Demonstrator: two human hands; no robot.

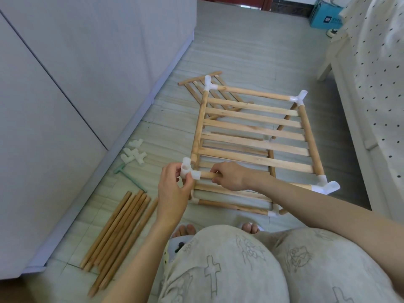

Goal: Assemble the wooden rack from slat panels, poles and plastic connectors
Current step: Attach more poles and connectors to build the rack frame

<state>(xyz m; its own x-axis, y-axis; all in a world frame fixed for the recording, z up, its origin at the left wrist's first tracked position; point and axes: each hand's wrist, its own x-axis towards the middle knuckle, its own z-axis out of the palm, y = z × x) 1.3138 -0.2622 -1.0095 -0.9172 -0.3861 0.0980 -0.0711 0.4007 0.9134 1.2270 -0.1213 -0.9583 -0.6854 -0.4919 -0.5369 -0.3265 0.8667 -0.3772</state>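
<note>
A wooden slat panel (253, 136) is held above the floor, framed by poles with white plastic connectors at its corners. My left hand (173, 191) grips the near-left connector (188, 171). My right hand (229, 176) is closed around the near pole (206, 174) that enters that connector. Other connectors sit at the far left (208, 84), far right (300, 98) and near right (325, 186) corners. A second framed panel (236, 203) lies on the floor underneath. Another slat panel (196, 86) lies further back.
Several loose poles (118, 235) lie on the floor at the left. Spare white connectors (133, 155) and a green T-shaped tool (129, 176) lie near a grey cabinet (65, 106). A bed (376, 84) with dotted cover stands at the right. My knees (262, 270) fill the bottom.
</note>
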